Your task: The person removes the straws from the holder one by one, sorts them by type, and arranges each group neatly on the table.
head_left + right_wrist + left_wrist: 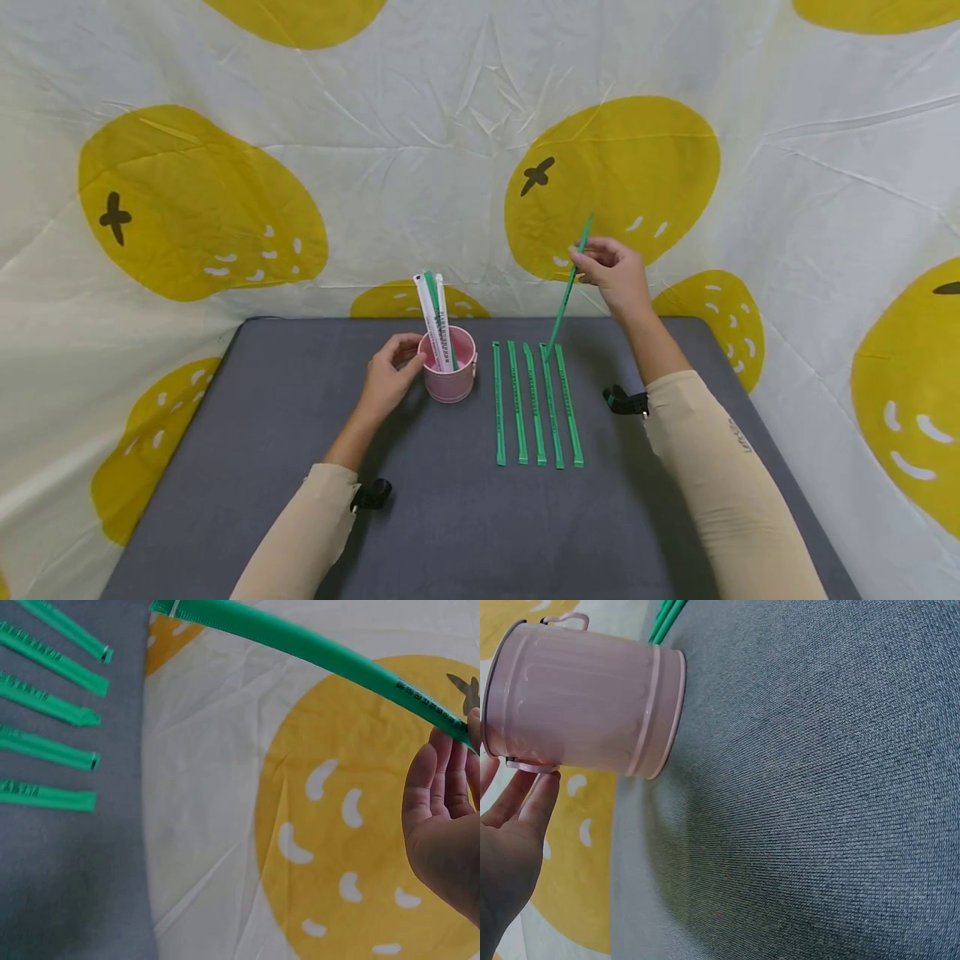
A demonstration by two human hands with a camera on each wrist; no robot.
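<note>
In the head view my right hand (613, 271) is raised above the far part of the table. Its thumb and fingers pinch a green wrapped straw (566, 290) that slants down to the left; dark print shows on the wrapper (352, 664) in the right wrist view. My left hand (392, 375) holds a small pink bucket (450, 388) at its left side, with fingertips at the side handle (532, 766) in the left wrist view. White wrapped straws (429, 321) and a green one stand upright in the bucket. Several green wrapped straws (517, 408) lie in a row to its right.
A dark grey cloth covers the table (450, 517). Behind it hangs a white curtain (420, 208) printed with large yellow fruit. Black straps with small devices (626, 400) sit on both wrists, over beige sleeves (300, 533).
</note>
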